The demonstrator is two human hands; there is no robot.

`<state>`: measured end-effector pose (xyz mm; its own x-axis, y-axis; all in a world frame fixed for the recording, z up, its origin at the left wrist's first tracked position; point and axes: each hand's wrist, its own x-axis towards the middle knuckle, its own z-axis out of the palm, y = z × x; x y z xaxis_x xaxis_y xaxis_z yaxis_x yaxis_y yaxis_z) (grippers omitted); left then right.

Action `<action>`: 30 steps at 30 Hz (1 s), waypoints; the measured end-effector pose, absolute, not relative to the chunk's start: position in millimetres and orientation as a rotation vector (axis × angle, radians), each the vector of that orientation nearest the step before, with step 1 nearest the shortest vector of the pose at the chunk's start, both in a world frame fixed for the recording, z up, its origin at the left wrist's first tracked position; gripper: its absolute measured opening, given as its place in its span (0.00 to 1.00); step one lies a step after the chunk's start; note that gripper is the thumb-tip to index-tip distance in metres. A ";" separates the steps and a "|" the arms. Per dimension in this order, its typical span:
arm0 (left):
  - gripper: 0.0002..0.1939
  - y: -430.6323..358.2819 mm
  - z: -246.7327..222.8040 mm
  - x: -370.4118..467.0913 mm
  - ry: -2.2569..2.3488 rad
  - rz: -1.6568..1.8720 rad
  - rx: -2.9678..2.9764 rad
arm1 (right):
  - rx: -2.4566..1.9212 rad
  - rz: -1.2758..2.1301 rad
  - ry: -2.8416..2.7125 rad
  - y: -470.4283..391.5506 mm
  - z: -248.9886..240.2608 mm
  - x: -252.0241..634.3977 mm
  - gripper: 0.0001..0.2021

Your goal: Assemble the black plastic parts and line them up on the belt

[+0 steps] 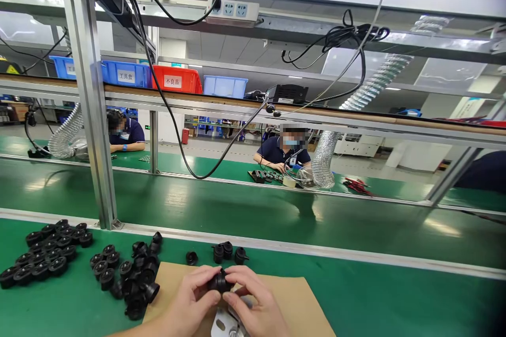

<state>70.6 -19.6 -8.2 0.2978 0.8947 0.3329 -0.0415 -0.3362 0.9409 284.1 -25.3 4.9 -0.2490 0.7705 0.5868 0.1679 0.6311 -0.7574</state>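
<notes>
Between both hands, above a sheet of brown cardboard, is a round black plastic part. My left hand grips it from the left with thumb and fingers. From the right, the fingers and thumb of my right hand close on the same part. Below it sits a metal bracket, partly covered by the right hand. Just beyond the cardboard stand a single black ring-like piece and a few black capped parts.
Left of the cardboard lie a heap of black plastic pieces and rows of round black parts. A metal post rises at the bench's back edge. Cables hang ahead. Co-workers sit across the green conveyor.
</notes>
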 end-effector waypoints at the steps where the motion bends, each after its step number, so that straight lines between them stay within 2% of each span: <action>1: 0.21 -19.3 -9.9 70.5 0.816 1.212 1.586 | -0.764 0.691 -1.764 -25.3 4.7 284.2 0.08; 6: 0.23 -19.7 -13.2 71.4 0.858 1.213 1.464 | -0.773 0.691 -1.795 -25.5 4.6 286.2 0.09; 21: 0.20 -27.0 7.3 73.0 0.883 1.195 1.512 | -0.771 0.612 -1.969 -25.1 8.8 298.2 0.18; 30: 0.20 -27.9 12.2 72.9 0.872 1.189 1.598 | -0.874 0.444 -2.126 -31.1 24.4 299.3 0.17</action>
<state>72.9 -27.9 12.2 0.2795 0.9122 0.2995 0.0115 -0.3151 0.9490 299.3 -31.1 24.4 -0.4598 0.7112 0.5318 0.4390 0.7026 -0.5601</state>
